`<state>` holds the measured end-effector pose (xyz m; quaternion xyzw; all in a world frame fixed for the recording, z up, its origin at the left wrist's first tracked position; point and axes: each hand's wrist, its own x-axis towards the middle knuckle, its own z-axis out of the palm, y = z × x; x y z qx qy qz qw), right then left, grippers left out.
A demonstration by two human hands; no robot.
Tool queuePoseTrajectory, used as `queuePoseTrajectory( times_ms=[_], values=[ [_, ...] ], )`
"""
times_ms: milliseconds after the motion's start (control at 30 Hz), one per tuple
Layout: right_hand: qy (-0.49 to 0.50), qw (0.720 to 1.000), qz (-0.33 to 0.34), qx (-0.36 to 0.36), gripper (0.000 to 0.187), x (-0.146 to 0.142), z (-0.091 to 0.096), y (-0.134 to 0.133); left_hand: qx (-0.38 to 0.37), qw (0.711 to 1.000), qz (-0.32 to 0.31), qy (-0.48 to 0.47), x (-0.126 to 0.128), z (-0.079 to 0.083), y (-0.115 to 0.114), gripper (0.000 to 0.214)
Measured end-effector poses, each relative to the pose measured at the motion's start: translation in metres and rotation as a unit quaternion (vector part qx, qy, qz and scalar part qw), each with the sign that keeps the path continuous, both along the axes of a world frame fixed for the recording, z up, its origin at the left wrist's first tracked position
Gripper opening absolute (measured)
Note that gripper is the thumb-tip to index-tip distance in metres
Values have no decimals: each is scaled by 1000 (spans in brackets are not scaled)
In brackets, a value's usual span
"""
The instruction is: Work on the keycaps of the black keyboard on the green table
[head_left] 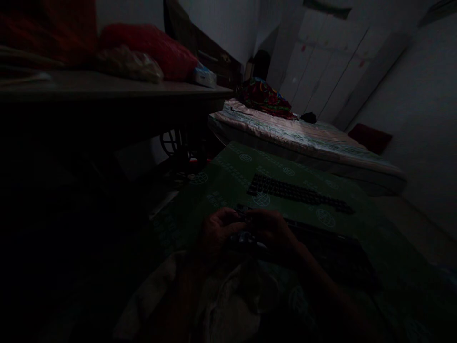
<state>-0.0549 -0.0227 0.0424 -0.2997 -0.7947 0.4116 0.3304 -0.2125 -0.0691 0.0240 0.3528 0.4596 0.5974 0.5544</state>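
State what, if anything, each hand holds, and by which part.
It cannot be told: the left hand and right hand are close together, but darkness hides whatever either grip might enclose.

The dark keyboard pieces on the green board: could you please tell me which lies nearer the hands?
The keyboard base, close by the right hand; the keys lie farther off, toward the bed.

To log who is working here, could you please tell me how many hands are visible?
2: the left hand and right hand, close together near picture centre; shadows could hide others.

Hands [218, 231] bare — forearms [317, 274] uncovered — pale clothing [155, 290], dim in shadow.
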Motion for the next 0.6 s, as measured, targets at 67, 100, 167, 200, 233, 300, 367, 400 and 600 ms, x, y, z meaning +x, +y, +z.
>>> queuePoseTrajectory(
  times_ms=[67,100,167,200,233,300,367,400,600],
  values=[
    [-4,1000,20,-20,20,2,0,2,-11,1000,-10,2,1,1,-1,32],
    [-10,999,32,-29,18,3,1,3,-17,1000,-15,3,2,3,-1,32],
    [-18,998,48,-41,17,5,2,6,-26,999,-21,7,4,5,-3,30],
    [-21,998,50,-45,17,6,3,9,-27,999,-19,11,5,7,-3,30],
    [-24,998,45,-47,17,8,3,13,-26,999,-14,17,6,7,-3,30],
    [-34,998,12,-46,19,11,1,28,-24,999,7,45,8,7,-2,29],
    [-54,997,-45,-35,21,16,-6,51,-22,994,42,95,8,4,0,28],
    [-67,994,-78,-25,21,18,-12,65,-22,990,61,122,7,1,1,27],
    [-134,975,-179,0,10,26,-51,138,-25,977,97,190,-1,-14,8,29]
  ],
)
